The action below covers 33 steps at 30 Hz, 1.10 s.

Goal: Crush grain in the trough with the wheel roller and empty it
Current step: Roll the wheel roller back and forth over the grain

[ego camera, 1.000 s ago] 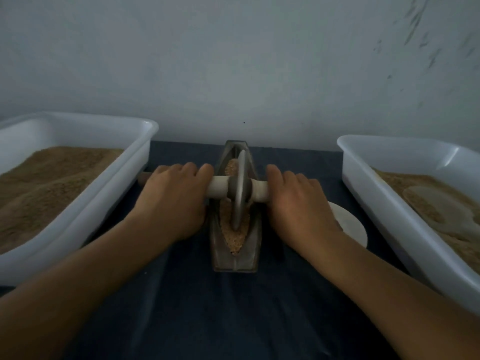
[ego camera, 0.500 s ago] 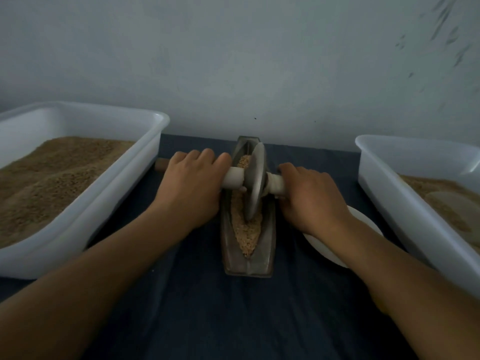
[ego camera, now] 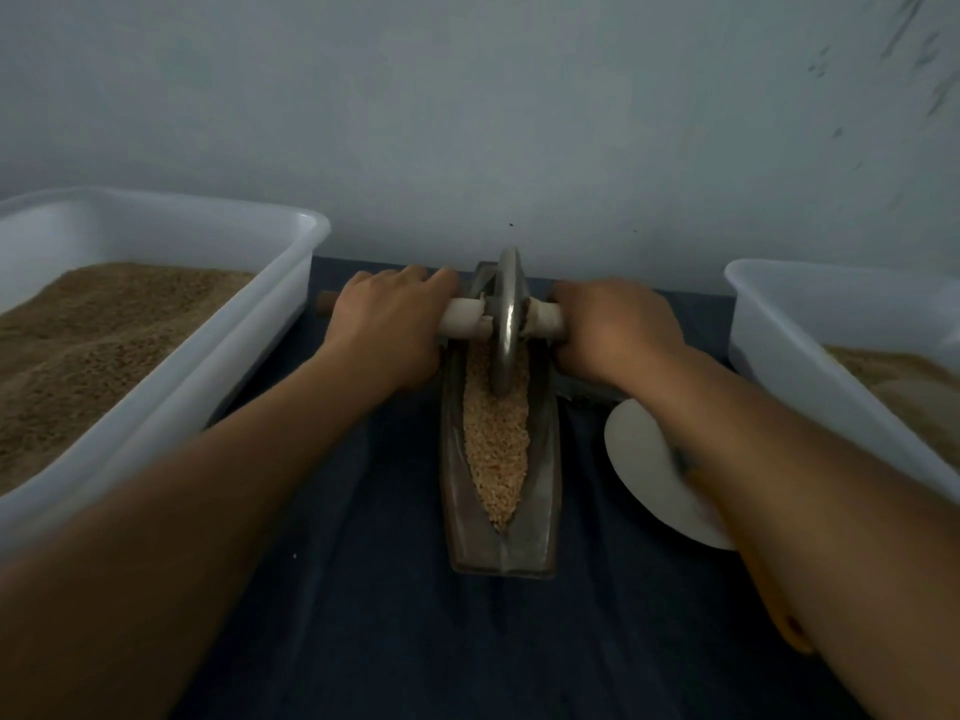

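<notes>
On the dark cloth (ego camera: pixel 395 641), the metal trough (ego camera: pixel 501 537) runs from 6 toward 12 o'clock, its grain (ego camera: pixel 496 444) heaped along the channel. At its far end the wheel roller (ego camera: pixel 508 319) stands upright in the grain, the left hand (ego camera: pixel 387 324) curled around the axle at 9 o'clock and the right hand (ego camera: pixel 613 330) at 3. A white disc (ego camera: pixel 644 470) lies under the right forearm, with white tubs of brown meal at 9 (ego camera: pixel 218 376) and 3 o'clock (ego camera: pixel 810 345).

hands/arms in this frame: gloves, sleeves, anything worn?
Both bare: the left hand and the right hand have no gloves or rings that show, and both forearms are uncovered as far as the frame reaches. No watch or band is visible. The lighting is dim, so fine marks can't be made out.
</notes>
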### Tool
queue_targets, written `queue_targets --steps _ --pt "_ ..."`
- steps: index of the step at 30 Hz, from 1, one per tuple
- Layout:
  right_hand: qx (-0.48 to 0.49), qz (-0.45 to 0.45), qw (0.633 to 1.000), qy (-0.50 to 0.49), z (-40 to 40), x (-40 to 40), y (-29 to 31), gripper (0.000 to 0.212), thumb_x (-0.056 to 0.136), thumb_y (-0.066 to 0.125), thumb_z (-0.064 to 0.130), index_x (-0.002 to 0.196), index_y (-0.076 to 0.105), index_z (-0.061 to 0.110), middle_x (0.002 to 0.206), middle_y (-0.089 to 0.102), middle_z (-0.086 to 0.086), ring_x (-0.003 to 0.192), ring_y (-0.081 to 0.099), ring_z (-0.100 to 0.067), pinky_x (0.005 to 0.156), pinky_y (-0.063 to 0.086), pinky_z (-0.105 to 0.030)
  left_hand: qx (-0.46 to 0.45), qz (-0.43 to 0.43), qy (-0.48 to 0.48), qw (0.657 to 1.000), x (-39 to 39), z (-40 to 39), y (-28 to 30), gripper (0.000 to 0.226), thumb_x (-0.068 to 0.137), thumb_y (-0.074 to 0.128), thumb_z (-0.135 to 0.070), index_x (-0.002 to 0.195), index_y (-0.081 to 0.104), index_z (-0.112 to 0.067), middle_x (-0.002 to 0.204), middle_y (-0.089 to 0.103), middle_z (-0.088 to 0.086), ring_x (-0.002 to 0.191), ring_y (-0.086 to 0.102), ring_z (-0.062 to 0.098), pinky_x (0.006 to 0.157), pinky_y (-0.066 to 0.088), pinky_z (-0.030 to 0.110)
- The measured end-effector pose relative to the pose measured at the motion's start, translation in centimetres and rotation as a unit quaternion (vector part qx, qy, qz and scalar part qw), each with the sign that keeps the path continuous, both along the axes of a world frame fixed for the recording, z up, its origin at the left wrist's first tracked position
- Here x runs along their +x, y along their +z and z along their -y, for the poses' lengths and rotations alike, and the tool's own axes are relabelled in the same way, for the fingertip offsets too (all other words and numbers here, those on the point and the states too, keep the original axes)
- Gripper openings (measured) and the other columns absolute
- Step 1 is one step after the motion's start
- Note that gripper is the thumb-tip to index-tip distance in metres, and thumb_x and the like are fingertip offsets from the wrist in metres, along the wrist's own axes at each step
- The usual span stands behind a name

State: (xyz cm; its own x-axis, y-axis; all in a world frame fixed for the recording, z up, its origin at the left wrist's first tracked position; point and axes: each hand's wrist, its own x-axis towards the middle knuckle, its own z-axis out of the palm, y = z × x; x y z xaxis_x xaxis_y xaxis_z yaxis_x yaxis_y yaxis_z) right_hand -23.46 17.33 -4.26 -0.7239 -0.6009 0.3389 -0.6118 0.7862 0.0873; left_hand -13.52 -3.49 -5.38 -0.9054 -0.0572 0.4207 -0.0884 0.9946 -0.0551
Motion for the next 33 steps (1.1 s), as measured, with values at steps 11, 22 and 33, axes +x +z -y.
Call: queue_targets --steps 11,22,33 --pt "-0.046 -0.041 0.998 0.032 -2.0 3.3 -1.7 0.03 0.086 0.068 0.033 0.11 0.054 0.022 0.095 0.066 -0.002 0.081 0.063 -0.029 0.06 0.029 -0.034 -0.054 0.01 -0.003 0.998 2.6 -1.1 0.5 0.041 0.081 0.073 -0.044 0.102 0.04 -0.03 0.097 0.06 -0.002 0.079 0.056 0.02 0.068 0.036 0.034" --pt "-0.053 -0.076 0.995 0.035 -4.8 9.5 -3.1 0.056 0.089 0.071 0.029 0.138 0.048 0.012 0.111 0.06 -0.008 0.094 0.058 -0.027 0.078 0.041 -0.04 -0.118 -0.016 0.029 0.992 7.5 -3.9 1.7 0.036 0.087 0.066 -0.047 0.1 0.037 -0.031 0.082 0.046 -0.012 0.069 0.042 0.011 0.05 0.015 0.029" --pt "-0.04 -0.109 0.992 0.037 -3.8 8.3 -2.5 0.034 0.087 0.069 0.024 0.117 0.056 0.015 0.09 0.059 -0.003 0.076 0.054 -0.024 0.067 0.029 -0.036 -0.032 0.017 0.009 0.999 5.8 -1.3 0.6 0.033 0.083 0.065 -0.045 0.095 0.037 -0.032 0.082 0.058 -0.008 0.071 0.062 0.022 0.057 0.045 0.034"
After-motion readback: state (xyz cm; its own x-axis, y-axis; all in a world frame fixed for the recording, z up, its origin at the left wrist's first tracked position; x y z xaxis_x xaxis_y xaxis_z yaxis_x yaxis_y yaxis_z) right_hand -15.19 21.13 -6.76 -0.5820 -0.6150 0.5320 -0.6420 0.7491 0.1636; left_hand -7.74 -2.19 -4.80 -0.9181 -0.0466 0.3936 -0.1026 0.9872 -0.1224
